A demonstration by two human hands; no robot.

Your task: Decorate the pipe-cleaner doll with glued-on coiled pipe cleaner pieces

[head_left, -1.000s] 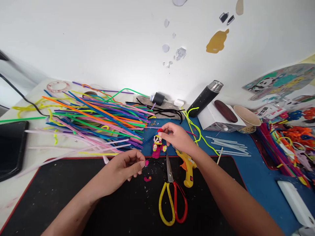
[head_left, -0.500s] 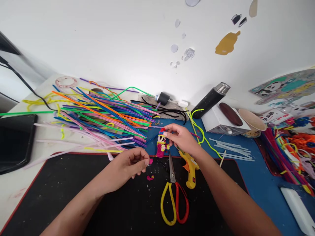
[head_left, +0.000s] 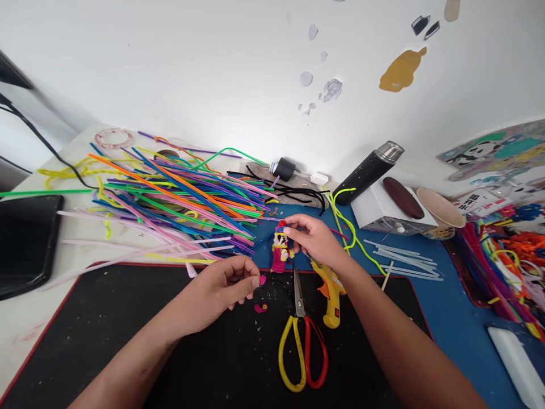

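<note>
A small doll (head_left: 279, 255) made of pipe cleaners, magenta with yellow, white, black and blue parts and a red top, stands upright between the fingers of my right hand (head_left: 313, 238). My left hand (head_left: 232, 284) is closed in a pinch at a small magenta piece (head_left: 262, 280) that shows just past its fingertips. Below it, a curled magenta piece with a yellow end (head_left: 260, 308) lies on the black mat (head_left: 213, 363). Scissors (head_left: 300, 335) with one yellow and one red handle lie below the doll. A yellow glue gun (head_left: 332, 292) rests under my right forearm.
Many coloured pipe cleaners (head_left: 183, 193) are heaped at the back left, beside a black phone-like slab (head_left: 28, 244). A black thermos (head_left: 366, 173) leans by a white box (head_left: 370, 207). Clear glue sticks (head_left: 404, 261) and a bowl (head_left: 440, 207) are on the right.
The view has shifted slightly. Both hands keep their grip, and the doll is almost unmoved.
</note>
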